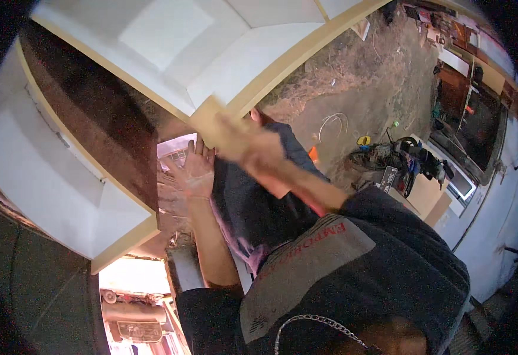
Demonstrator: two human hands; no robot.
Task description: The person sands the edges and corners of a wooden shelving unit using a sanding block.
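My right hand [262, 152] is smeared by motion at the near corner of a white panelled piece with tan edges [277, 71]. Its fingers are closed around a flat tan piece [211, 122], which lies against that corner; the blur hides its exact kind. To the left, my left hand [195, 173] is raised with fingers spread and nothing in it. It is just below the white piece's edge, and I cannot tell whether it touches it.
Another white tan-edged piece [63, 154] stands at the left. Over to the right are a motorcycle [398, 163], a coil of pale cable [334, 125] and a small orange object [313, 154] on the rough ground [354, 89]. A vehicle [137, 322] shows at lower left.
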